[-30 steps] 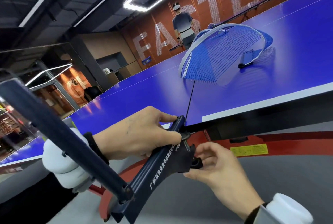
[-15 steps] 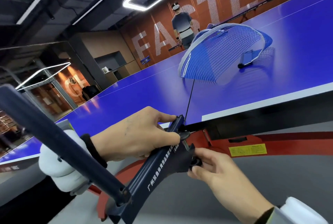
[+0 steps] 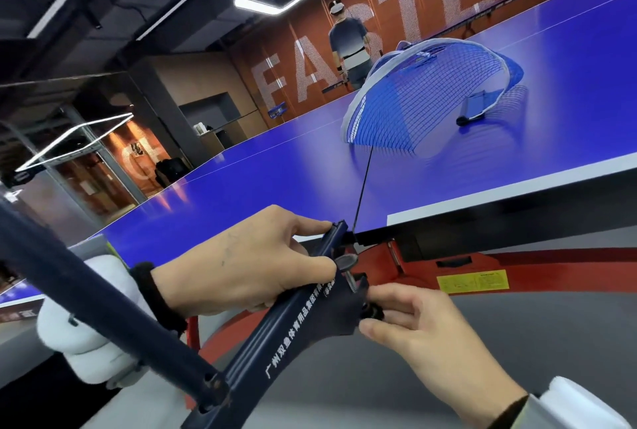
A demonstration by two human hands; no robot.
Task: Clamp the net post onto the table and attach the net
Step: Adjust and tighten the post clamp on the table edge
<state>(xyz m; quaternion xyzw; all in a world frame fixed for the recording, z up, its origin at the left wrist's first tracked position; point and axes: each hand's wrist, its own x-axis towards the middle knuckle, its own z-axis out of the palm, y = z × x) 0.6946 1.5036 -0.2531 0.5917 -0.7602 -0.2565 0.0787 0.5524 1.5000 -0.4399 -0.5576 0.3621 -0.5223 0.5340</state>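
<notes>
A dark blue net post [image 3: 286, 335] with white lettering sits against the near edge of the blue table [image 3: 262, 187], its upright bar slanting to the lower left. My left hand [image 3: 241, 266] grips the post's upper arm at the table edge. My right hand [image 3: 424, 332] pinches the black knob [image 3: 372, 312] of the clamp screw below the table; the screw's round pad [image 3: 346, 261] stands a little under the tabletop. The blue net [image 3: 424, 111] with a white band lies bunched on the table, a thin cord running from it to the post.
A second net post [image 3: 474, 109] lies on the table beside the net. The table's red frame [image 3: 431, 266] with a yellow label runs under the edge. A person [image 3: 348, 46] stands at the far side by the orange wall.
My right hand's fingers have shifted around the clamp knob. My left hand and the post have stayed at the table edge.
</notes>
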